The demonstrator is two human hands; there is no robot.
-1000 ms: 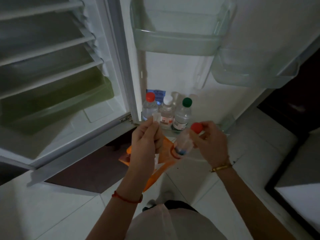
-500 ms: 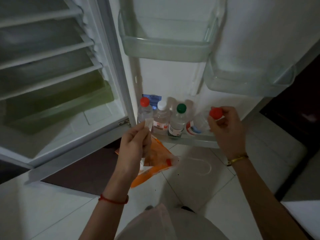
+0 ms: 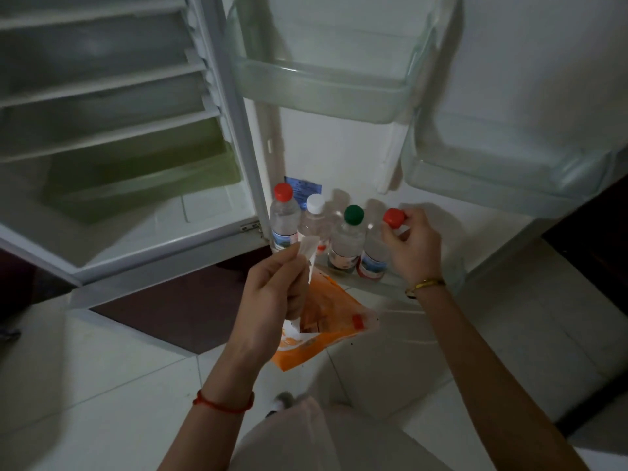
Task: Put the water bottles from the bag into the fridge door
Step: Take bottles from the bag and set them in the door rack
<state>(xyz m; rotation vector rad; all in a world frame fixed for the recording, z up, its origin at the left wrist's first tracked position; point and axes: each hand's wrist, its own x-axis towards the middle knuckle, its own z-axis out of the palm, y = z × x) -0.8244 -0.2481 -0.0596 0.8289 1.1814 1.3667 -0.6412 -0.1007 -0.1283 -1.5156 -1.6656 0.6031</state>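
While the right hand pinches the red cap of a water bottle between thumb and fingertips, that bottle stands upright in the bottom shelf of the fridge door, at about one o'clock from the middle of the view. The cap sits at the hand's ten o'clock, with the bottle's body hanging below and to the left of the fingers, its label low against the shelf rail. It is the rightmost of a row of four: to its nine o'clock stand the green-capped bottle, just beside it, then the white-capped bottle and the other red-capped bottle near the door hinge.

The left hand is closed around the bunched top of an orange and white plastic bag, held at six o'clock from the bottle row and apart from it. The bag droops toward the hand's four o'clock above the pale tiled floor. Whether anything remains inside the bag cannot be told.

At twelve o'clock, two clear upper door bins show.
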